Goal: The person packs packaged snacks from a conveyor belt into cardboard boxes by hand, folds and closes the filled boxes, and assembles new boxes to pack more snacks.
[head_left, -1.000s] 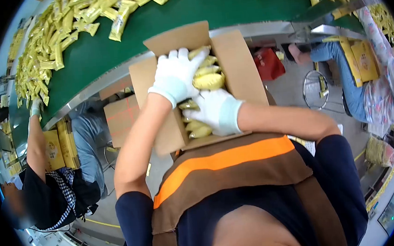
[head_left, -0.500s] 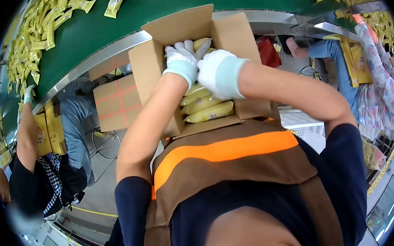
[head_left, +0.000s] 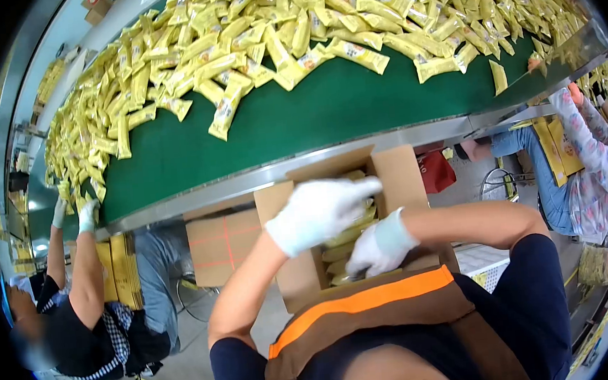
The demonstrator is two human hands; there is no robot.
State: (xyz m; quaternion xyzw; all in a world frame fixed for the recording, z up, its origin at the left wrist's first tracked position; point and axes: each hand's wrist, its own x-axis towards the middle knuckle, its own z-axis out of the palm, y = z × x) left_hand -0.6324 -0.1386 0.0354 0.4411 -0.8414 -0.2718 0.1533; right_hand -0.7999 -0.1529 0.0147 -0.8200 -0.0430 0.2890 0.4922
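Observation:
An open cardboard box stands against my apron, with yellow packets lying in rows inside. My left hand, in a white glove, is above the far part of the box and blurred by motion, so its fingers are hard to read. Lower down, my right hand, also gloved, reaches into the near part with its fingers on the packets. Whether it grips one is hidden.
Beyond the box runs a green belt with a metal edge, heaped with yellow packets. A closed carton stands to the left. Co-workers sit at the left and the right. A red bag hangs beyond the box.
The view has tilted up, showing more of the belt. My hands, together in the box half a second ago, have moved apart; my left is raised and my right is nearer my body.

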